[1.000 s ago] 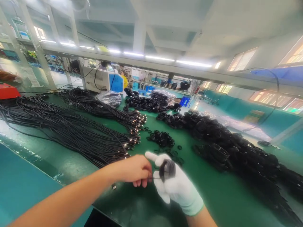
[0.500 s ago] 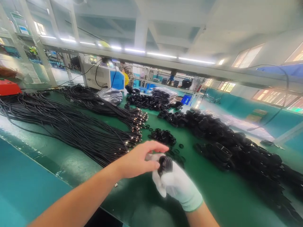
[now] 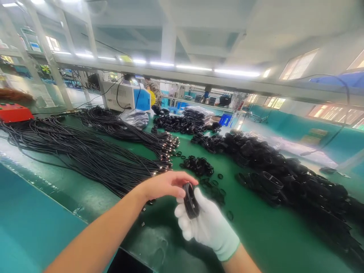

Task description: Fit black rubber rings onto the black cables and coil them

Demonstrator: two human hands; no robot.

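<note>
My right hand (image 3: 209,223), in a white glove, holds a small black coil of cable (image 3: 190,200) upright over the green table (image 3: 256,235). My bare left hand (image 3: 166,184) reaches in from the left and pinches the top of the same coil with its fingertips. Just beyond the hands lie a small heap of black rubber rings (image 3: 198,166) and a few loose rings. To the left, long black cables (image 3: 85,155) lie spread out, their metal ends pointing toward the hands.
A long pile of coiled black cables (image 3: 284,174) runs along the right side of the table. More coils (image 3: 182,123) and a white and blue machine (image 3: 125,96) stand at the back. A red box (image 3: 14,112) sits far left. A person stands behind the machine.
My left hand let go of the cable end, opened and moved up onto the top of the coil. The coil now stands as a finished ring in the gloved hand.
</note>
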